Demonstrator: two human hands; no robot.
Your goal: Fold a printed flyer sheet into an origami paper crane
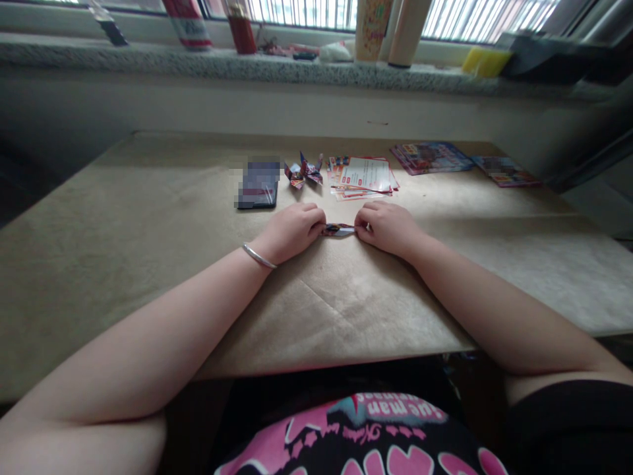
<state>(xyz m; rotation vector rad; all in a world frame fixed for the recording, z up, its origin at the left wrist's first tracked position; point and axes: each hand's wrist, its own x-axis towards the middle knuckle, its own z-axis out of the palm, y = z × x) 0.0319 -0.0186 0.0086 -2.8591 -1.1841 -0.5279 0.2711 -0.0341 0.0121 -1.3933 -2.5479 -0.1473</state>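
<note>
A small piece of folded printed paper (339, 229) lies flat and narrow on the table between my two hands. My left hand (298, 227), with a silver bangle at the wrist, pinches the paper's left end. At its right end, the fingers of my right hand (383, 224) are closed on the paper. Just beyond my hands stand two folded paper cranes (304, 173) in colourful print. My fingertips hide both ends of the paper.
A dark phone (260, 186) lies left of the cranes. Right of them are a stack of printed sheets (363, 177) and colourful booklets (432, 158), with another booklet (507, 170) farther right. Bottles and a yellow object (487, 61) stand on the stone windowsill (297, 71).
</note>
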